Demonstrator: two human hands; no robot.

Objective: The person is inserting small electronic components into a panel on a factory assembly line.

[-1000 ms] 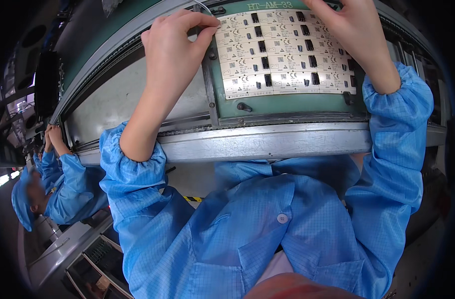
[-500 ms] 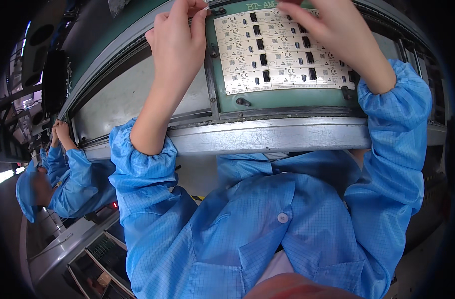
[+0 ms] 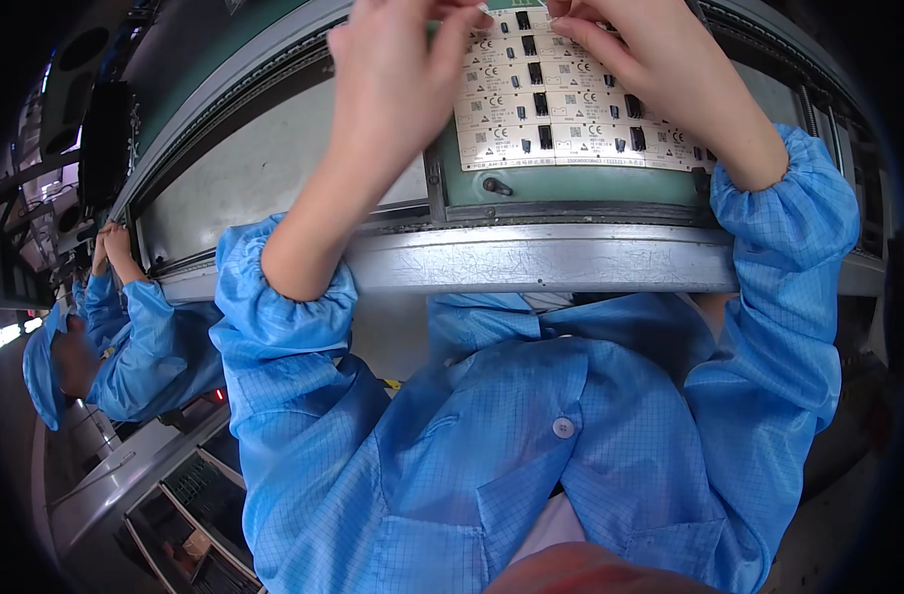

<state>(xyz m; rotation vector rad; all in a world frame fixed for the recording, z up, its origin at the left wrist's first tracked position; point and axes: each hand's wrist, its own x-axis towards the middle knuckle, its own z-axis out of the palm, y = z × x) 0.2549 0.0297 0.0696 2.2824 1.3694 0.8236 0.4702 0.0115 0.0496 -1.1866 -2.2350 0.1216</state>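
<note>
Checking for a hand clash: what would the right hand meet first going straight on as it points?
Probably the left hand, across a gap above the white circuit-board panel; depth is unclear, so a black component could come first.

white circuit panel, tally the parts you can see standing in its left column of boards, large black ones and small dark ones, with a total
Large black parts: 5
Small dark parts: 5
Total visible in the left column: 10
</note>
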